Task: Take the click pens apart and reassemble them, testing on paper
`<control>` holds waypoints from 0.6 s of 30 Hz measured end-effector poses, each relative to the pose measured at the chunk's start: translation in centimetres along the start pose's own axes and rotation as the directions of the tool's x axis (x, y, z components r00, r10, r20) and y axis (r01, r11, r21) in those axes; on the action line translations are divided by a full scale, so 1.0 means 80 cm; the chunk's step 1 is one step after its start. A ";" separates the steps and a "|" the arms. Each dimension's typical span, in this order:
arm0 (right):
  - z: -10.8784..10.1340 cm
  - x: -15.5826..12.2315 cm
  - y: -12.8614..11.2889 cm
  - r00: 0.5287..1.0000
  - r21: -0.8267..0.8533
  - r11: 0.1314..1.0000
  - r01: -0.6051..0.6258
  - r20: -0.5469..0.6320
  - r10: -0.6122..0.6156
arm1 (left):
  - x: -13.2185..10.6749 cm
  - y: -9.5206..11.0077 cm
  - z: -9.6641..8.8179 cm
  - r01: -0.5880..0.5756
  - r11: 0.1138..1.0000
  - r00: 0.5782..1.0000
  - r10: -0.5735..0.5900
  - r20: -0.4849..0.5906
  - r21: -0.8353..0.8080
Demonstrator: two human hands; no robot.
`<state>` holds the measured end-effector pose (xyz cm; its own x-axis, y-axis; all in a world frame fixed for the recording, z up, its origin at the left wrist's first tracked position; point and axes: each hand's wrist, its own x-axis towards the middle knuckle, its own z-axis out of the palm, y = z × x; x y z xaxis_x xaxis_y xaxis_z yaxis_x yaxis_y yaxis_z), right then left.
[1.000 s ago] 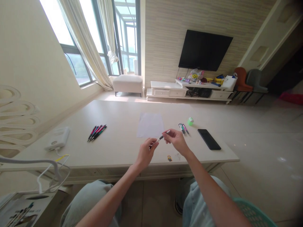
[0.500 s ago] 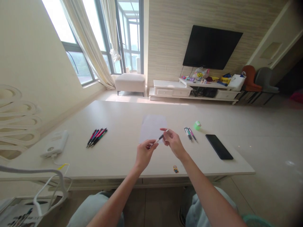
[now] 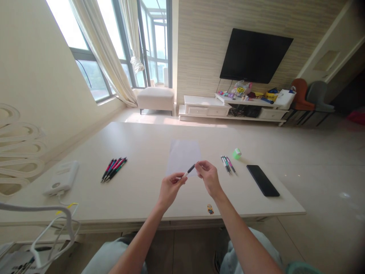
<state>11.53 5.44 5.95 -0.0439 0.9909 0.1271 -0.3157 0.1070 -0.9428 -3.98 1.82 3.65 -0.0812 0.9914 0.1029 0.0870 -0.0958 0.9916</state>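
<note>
A black-and-white pen (image 3: 188, 171) is held between my hands above the table's near middle. My left hand (image 3: 170, 189) is closed round its white lower end. With thumb and fingers pinched together, my right hand (image 3: 208, 176) grips the pen's dark upper end. Behind the hands a white sheet of paper (image 3: 182, 154) lies flat on the table. Several pens (image 3: 114, 169) in red, blue, green and black lie in a bundle on the left. To the right of my hands is a smaller group of pens (image 3: 228, 164) with white and coloured barrels.
On the table (image 3: 142, 201) are a green tape roll (image 3: 237, 153), a black phone (image 3: 262, 180), a small yellow cartoon sticker (image 3: 210, 209) and a white power strip (image 3: 64, 176) with a cable. A white metal tube (image 3: 70, 224) curves at the lower left. The TV cabinet (image 3: 196, 110) stands beyond.
My right fingers have closed onto the pen's upper end, where the tip stuck out past them before. Both hands have shifted slightly, and the whole view has moved a little.
</note>
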 end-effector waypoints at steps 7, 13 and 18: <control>0.005 0.008 0.012 0.999 -0.014 1.000 -0.017 -0.050 0.016 | 0.003 -0.013 0.004 0.043 0.999 0.999 -0.043 0.018 -0.025; 0.008 0.010 0.020 0.997 0.064 0.997 -0.048 -0.052 0.051 | 0.008 -0.022 0.006 0.065 0.997 0.996 -0.062 0.060 -0.046; 0.006 0.007 0.018 0.994 0.109 0.988 -0.112 -0.005 0.113 | 0.013 -0.020 0.005 0.113 0.991 0.992 -0.108 0.071 -0.067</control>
<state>10.60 6.08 4.79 -0.0746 0.9970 0.0185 -0.4104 -0.0138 -0.9118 -3.77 3.04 2.16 -0.0199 0.9997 -0.0106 0.0102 0.0108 0.9999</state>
